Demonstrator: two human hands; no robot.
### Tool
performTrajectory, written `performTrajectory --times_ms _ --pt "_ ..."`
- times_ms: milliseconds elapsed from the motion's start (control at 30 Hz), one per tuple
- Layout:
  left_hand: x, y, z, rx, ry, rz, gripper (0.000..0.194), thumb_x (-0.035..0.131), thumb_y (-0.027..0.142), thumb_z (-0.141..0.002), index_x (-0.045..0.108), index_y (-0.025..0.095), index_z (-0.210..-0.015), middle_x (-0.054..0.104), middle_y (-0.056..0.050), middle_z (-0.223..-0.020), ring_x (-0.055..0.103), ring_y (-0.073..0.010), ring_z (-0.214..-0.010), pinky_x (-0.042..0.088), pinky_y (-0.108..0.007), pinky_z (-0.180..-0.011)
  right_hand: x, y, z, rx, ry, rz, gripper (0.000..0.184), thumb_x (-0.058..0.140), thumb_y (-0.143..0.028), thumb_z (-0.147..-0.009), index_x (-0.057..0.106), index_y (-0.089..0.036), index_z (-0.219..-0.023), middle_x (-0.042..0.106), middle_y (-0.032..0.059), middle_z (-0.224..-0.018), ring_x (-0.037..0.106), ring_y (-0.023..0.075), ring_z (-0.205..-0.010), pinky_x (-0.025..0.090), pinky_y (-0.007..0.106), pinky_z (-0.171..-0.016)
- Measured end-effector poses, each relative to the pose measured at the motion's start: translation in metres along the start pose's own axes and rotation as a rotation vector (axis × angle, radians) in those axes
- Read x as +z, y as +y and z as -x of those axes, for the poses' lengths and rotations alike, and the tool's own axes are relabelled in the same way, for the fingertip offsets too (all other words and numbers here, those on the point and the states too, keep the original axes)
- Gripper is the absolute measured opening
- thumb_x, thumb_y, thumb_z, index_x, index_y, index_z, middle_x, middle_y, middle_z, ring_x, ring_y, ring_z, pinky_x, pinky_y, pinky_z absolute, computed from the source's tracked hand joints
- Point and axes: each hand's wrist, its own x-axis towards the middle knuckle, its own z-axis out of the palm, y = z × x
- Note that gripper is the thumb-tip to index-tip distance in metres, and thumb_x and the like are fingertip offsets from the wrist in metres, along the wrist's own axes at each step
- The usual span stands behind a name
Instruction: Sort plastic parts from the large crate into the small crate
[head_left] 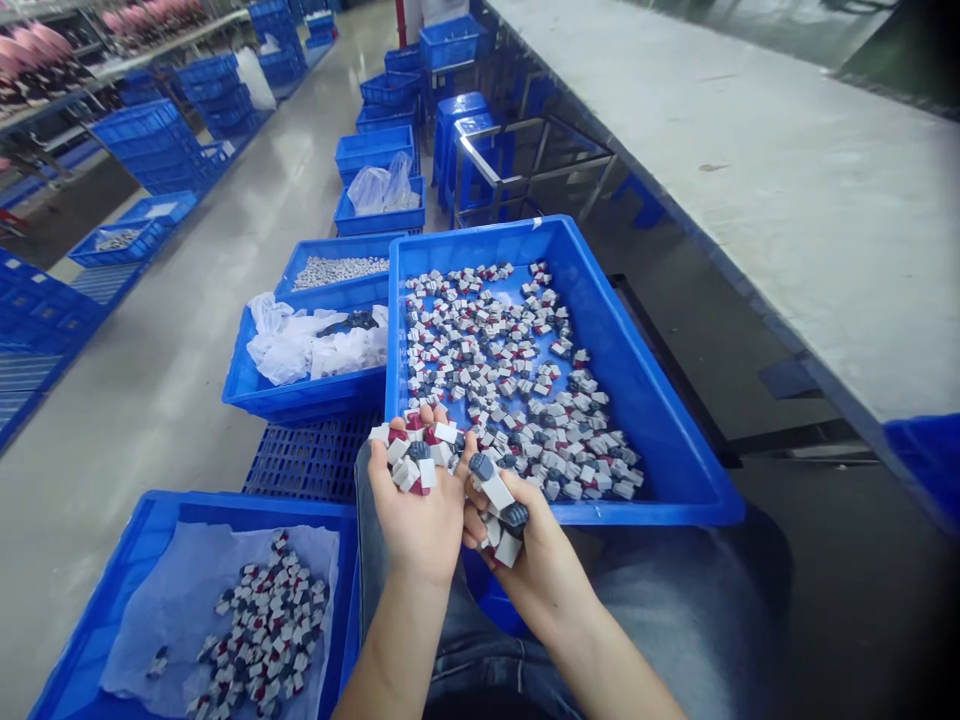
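Note:
Palm up and cupped, my left hand (pixel 424 525) carries a heap of small white, dark grey and red plastic parts (pixel 426 475). Close beside it, my right hand (pixel 544 550) curls around several more of these plastic parts (pixel 495 490), its fingertips near the left hand's edge. Both hands are over my lap, at the near edge of a large blue crate (pixel 652 400). Many of the same parts (pixel 510 375) lie spread across that crate's floor. At the lower left, a second blue crate (pixel 150 510), lined with a white sheet (pixel 150 600), holds a pile of them (pixel 262 625).
Left of the large crate stand a blue bin with crumpled white plastic (pixel 300 345) and a bin of small pale pieces (pixel 337 270). A long pale table (pixel 750 170) runs along the right. Blue stools (pixel 461 130) and a metal frame (pixel 487 170) stand ahead.

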Motion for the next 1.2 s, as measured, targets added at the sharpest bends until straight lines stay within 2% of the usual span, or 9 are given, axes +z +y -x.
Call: performTrajectory --times_ms 133,333,433,533,667,833,1067,1200 --pt "-0.002 0.004 0.0 -0.002 -0.056 0.008 0.024 0.044 0.044 -0.082 0.06 0.027 -0.085 0.062 0.0 -0.107 0.047 -0.0182 -0.116 0.041 -0.043 -0.094 0.001 -0.002 0.0 -0.017 0.021 -0.044 0.026 0.05 -0.041 -0.076 0.048 -0.018 -0.065 0.049 -0.0032 -0.054 0.043 0.0083 -0.046 0.032 0.02 -0.044" --pt "-0.003 0.005 0.0 0.043 -0.078 -0.058 0.026 0.042 0.046 -0.082 0.061 0.029 -0.083 0.061 0.001 -0.111 0.041 -0.0173 -0.121 0.038 -0.044 -0.097 0.002 -0.009 0.012 -0.045 -0.046 0.219 0.025 0.049 -0.044 -0.077 0.05 -0.018 -0.078 0.054 -0.0014 -0.049 0.047 0.011 -0.047 0.037 0.021 -0.049" --pt "-0.003 0.0 0.001 0.097 -0.059 -0.131 0.027 0.04 0.047 -0.082 0.061 0.029 -0.083 0.062 0.001 -0.11 0.041 -0.0178 -0.121 0.038 -0.045 -0.097 0.006 -0.01 0.017 -0.05 -0.075 0.319 0.023 0.057 -0.04 -0.074 0.053 -0.02 -0.084 0.059 -0.0001 -0.068 0.051 0.011 -0.053 0.04 0.022 -0.049" --pt "-0.005 -0.006 0.003 0.116 -0.075 -0.208 0.025 0.04 0.044 -0.082 0.06 0.028 -0.081 0.061 0.002 -0.111 0.04 -0.0176 -0.122 0.035 -0.042 -0.1 0.01 -0.008 0.018 -0.068 -0.098 0.398 0.02 0.062 -0.038 -0.072 0.055 -0.021 -0.078 0.058 -0.0012 -0.082 0.051 0.008 -0.054 0.04 0.02 -0.048" --pt "-0.01 -0.01 0.006 0.116 -0.111 -0.251 0.022 0.042 0.041 -0.081 0.058 0.026 -0.082 0.059 0.001 -0.115 0.038 -0.0174 -0.123 0.033 -0.039 -0.102 0.01 -0.008 0.016 -0.051 -0.109 0.462 0.022 0.061 -0.039 -0.073 0.053 -0.02 -0.078 0.054 -0.0043 -0.064 0.051 0.0081 -0.051 0.038 0.019 -0.046" --pt "-0.012 -0.01 0.009 0.068 -0.074 -0.275 0.022 0.041 0.039 -0.082 0.058 0.025 -0.081 0.06 0.0 -0.111 0.041 -0.0157 -0.121 0.031 -0.036 -0.103 0.007 -0.006 0.017 0.004 -0.12 0.44 0.025 0.059 -0.042 -0.074 0.051 -0.019 -0.08 0.055 -0.0038 -0.055 0.048 0.0087 -0.05 0.039 0.019 -0.047" --pt "-0.011 -0.01 0.009 0.052 -0.057 -0.242 0.02 0.045 0.044 -0.076 0.055 0.027 -0.075 0.062 0.002 -0.104 0.052 -0.019 -0.11 0.041 -0.04 -0.093 0.003 -0.001 0.017 0.003 -0.055 0.215 0.024 0.055 -0.043 -0.076 0.05 -0.02 -0.079 0.052 -0.0039 -0.052 0.046 0.0092 -0.046 0.037 0.019 -0.045" --pt "-0.014 -0.009 0.009 0.052 -0.089 -0.278 0.018 0.05 0.043 -0.072 0.055 0.026 -0.073 0.062 0.002 -0.099 0.055 -0.0178 -0.104 0.043 -0.034 -0.089 0.002 0.0 0.016 -0.007 -0.074 0.199 0.023 0.053 -0.043 -0.077 0.05 -0.02 -0.079 0.053 -0.0034 -0.054 0.046 0.0094 -0.046 0.037 0.02 -0.046"
